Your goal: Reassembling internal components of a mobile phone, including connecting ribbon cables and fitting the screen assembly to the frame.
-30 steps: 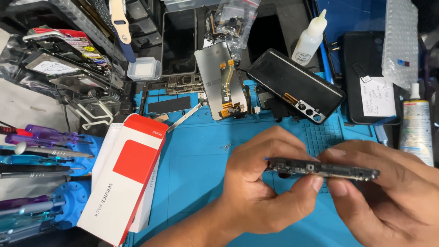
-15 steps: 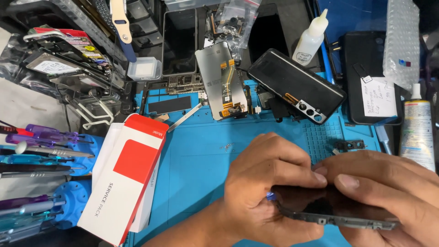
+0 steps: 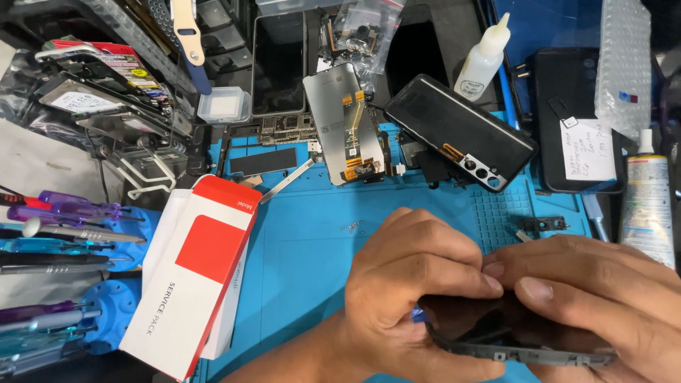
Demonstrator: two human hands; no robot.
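While a blue work mat [image 3: 312,248] fills the middle of the view, both hands meet at about five o'clock, low over the mat's near edge. The left hand [image 3: 408,298] and the right hand [image 3: 596,298] together grasp a dark phone frame [image 3: 511,333], held nearly flat, with the fingers [image 3: 454,273] curled over its top and the left thumb under its front edge. At eight o'clock a white and red box [image 3: 195,273] lies slanted across the mat's left edge. At one o'clock a black phone back [image 3: 457,131] with camera holes lies at an angle, and at twelve o'clock beside it sits a grey screen panel [image 3: 347,124] with an orange ribbon cable. At three o'clock a glue tube [image 3: 647,202] stands upright. At one o'clock, farther back, stands a small white squeeze bottle [image 3: 484,60]. At nine o'clock, screwdrivers [image 3: 64,213] with purple handles rest in a blue rack.
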